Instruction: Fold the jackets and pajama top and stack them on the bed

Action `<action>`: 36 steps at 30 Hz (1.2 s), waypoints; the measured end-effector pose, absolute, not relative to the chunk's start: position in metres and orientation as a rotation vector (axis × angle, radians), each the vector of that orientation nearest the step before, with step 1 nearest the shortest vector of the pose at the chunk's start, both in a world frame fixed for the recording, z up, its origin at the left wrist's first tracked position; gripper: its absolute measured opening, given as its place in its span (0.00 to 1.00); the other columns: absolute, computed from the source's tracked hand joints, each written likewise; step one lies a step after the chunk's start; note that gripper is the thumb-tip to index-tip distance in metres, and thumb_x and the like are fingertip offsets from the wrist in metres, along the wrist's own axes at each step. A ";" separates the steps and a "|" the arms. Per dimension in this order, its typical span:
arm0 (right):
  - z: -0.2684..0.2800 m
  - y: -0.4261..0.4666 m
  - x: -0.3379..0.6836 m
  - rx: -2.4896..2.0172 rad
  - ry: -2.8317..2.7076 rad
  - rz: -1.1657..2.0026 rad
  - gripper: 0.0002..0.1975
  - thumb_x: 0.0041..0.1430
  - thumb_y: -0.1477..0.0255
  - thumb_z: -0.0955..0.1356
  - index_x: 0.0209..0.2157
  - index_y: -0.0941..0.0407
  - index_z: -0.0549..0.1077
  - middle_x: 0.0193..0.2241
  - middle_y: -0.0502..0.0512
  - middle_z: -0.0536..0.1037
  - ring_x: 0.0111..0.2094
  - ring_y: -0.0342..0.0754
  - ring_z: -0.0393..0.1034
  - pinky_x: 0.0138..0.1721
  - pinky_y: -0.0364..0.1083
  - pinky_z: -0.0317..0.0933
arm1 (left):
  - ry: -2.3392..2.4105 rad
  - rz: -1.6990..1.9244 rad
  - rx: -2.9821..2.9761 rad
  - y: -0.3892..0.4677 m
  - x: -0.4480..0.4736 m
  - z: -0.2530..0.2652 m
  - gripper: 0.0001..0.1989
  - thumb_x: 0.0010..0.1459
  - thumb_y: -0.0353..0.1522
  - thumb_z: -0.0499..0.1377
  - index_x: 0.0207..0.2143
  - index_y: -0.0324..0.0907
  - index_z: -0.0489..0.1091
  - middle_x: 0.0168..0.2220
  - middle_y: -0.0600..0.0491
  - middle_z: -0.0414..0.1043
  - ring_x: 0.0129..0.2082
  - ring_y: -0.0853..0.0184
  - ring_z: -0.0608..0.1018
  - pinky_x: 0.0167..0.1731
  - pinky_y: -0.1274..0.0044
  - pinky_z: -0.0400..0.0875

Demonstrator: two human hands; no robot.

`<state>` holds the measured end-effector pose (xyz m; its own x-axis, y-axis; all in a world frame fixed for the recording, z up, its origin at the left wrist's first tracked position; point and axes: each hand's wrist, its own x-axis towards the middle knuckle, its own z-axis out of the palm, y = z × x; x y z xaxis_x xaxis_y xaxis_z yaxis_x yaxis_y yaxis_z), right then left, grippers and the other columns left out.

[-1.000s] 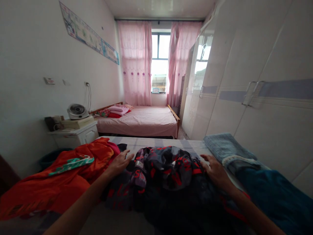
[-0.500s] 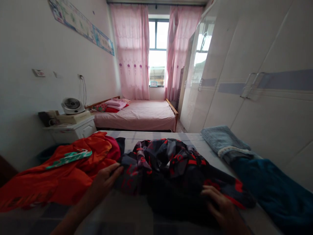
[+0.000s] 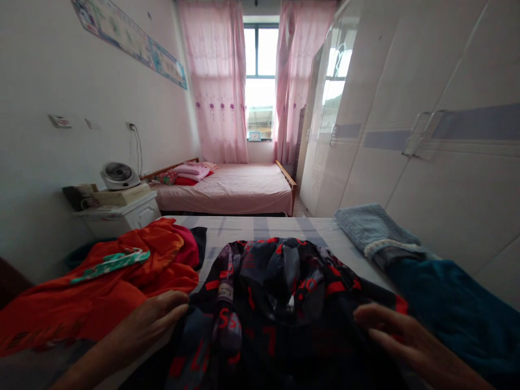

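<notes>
A black and dark grey jacket (image 3: pixel 276 336) with red lettering lies spread before me, its collar end away from me. My left hand (image 3: pixel 162 314) pinches the jacket's left shoulder edge, with thumb and fingers close together. At the opposite shoulder, my right hand (image 3: pixel 390 330) has bent fingers closed on the dark cloth; the exact fold between them is hard to see. The lower part of the jacket runs out of view at the bottom.
Orange clothing (image 3: pixel 122 292) with a green patch is heaped at the left. Folded light blue denim (image 3: pixel 374 227) and a dark teal garment (image 3: pixel 455 309) lie at the right. Beyond are a pink-covered bed (image 3: pixel 244 189), a small fan (image 3: pixel 121 175) and white wardrobes (image 3: pixel 406 108).
The bunched jacket has been spread out and drawn nearer, its collar and front now showing. My left hand has moved down and left; my right hand has moved slightly up and right.
</notes>
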<state>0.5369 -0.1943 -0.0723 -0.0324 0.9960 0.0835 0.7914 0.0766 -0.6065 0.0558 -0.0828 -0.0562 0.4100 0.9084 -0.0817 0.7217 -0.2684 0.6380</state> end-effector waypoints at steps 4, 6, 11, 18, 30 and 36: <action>-0.072 -0.160 0.485 -1.696 -2.168 0.276 0.29 0.51 0.74 0.64 0.56 0.47 0.62 0.48 0.55 0.72 0.42 0.51 0.72 0.43 0.47 0.66 | 1.548 0.456 2.240 -0.045 0.093 -0.073 0.26 0.55 0.46 0.51 0.52 0.43 0.66 0.53 0.47 0.68 0.53 0.58 0.70 0.51 0.72 0.62; -0.075 -0.144 0.461 -1.691 -2.381 0.108 0.37 0.44 0.80 0.65 0.58 0.47 0.60 0.47 0.56 0.73 0.38 0.51 0.73 0.38 0.47 0.65 | 1.606 0.416 2.250 -0.025 0.112 -0.079 0.32 0.54 0.47 0.52 0.57 0.40 0.61 0.58 0.44 0.62 0.56 0.55 0.66 0.53 0.70 0.59; -0.069 -0.090 0.442 -1.667 -2.327 0.474 0.10 0.45 0.81 0.62 0.28 0.56 0.73 0.21 0.50 0.75 0.22 0.44 0.70 0.25 0.40 0.58 | 1.658 0.343 2.127 0.008 0.133 -0.092 0.36 0.47 0.46 0.58 0.57 0.42 0.58 0.53 0.42 0.67 0.54 0.52 0.69 0.47 0.71 0.63; 0.006 0.038 0.443 -1.389 -1.660 0.759 0.17 0.60 0.69 0.56 0.50 0.56 0.63 0.40 0.54 0.76 0.34 0.41 0.72 0.31 0.40 0.66 | 1.639 0.282 2.104 0.028 0.126 -0.098 0.26 0.48 0.32 0.53 0.52 0.41 0.61 0.30 0.53 0.74 0.29 0.62 0.77 0.27 0.78 0.64; -0.086 0.006 0.538 -1.963 -1.668 0.524 0.27 0.50 0.60 0.65 0.48 0.63 0.71 0.45 0.66 0.75 0.46 0.57 0.70 0.48 0.50 0.61 | 1.618 0.339 2.119 0.059 0.139 -0.093 0.16 0.47 0.36 0.55 0.39 0.40 0.69 0.37 0.49 0.75 0.38 0.61 0.76 0.35 0.77 0.66; -0.093 0.010 0.530 -2.011 -1.816 0.481 0.19 0.46 0.64 0.67 0.37 0.62 0.77 0.34 0.61 0.80 0.38 0.57 0.73 0.40 0.47 0.63 | 1.715 0.418 2.097 0.077 0.177 -0.088 0.16 0.45 0.39 0.59 0.34 0.38 0.72 0.34 0.45 0.76 0.37 0.57 0.77 0.33 0.75 0.66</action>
